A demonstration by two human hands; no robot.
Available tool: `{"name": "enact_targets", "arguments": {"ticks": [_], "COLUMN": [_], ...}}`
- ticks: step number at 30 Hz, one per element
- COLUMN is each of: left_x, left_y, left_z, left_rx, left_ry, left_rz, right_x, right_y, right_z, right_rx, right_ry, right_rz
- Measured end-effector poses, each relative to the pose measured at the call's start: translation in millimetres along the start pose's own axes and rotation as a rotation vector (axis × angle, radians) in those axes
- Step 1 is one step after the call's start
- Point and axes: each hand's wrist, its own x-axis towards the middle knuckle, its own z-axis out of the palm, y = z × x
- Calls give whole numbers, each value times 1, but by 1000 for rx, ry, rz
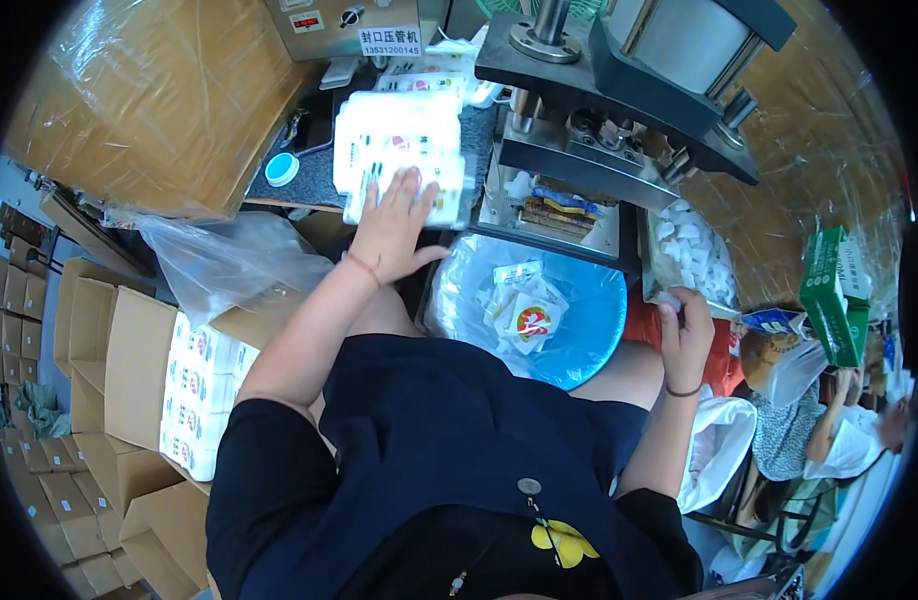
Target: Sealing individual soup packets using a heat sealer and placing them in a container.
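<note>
My left hand [392,222] lies flat with fingers outstretched on a pile of white printed packets [399,117] on the worktop. Its thumb points off to the right. By the right side of the press, my right hand [687,335] is closed in a pinch. A small white piece [668,301] shows at its fingertips, too small to name further. Just beyond that hand is a clear tray of white pieces [694,250]. Between my knees stands a blue bin [604,325] with a clear liner, holding several flat printed packets [527,310].
A metal press [599,150] stands ahead, above the bin. A grey control box [344,28] is behind the packets. On the left are a round blue-and-white lid [281,169] and an open carton [134,365] of packets. A green box [836,295] and another person [844,440] are at right.
</note>
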Motion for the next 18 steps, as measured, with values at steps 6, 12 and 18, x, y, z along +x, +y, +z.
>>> {"name": "enact_targets", "arguments": {"ticks": [6,12,18], "left_x": [-10,-2,-3], "left_y": [37,109,145], "left_z": [2,-14,-19], "left_rx": [-1199,-1191,-1793], "left_ry": [13,-288,-539], "left_rz": [-317,-257,-405], "right_x": [13,58,75], "right_y": [-34,-78,-68], "right_z": [27,44,33], "right_rx": [239,618,436], "right_ry": [-104,-145,-329], "right_rz": [2,62,24]}}
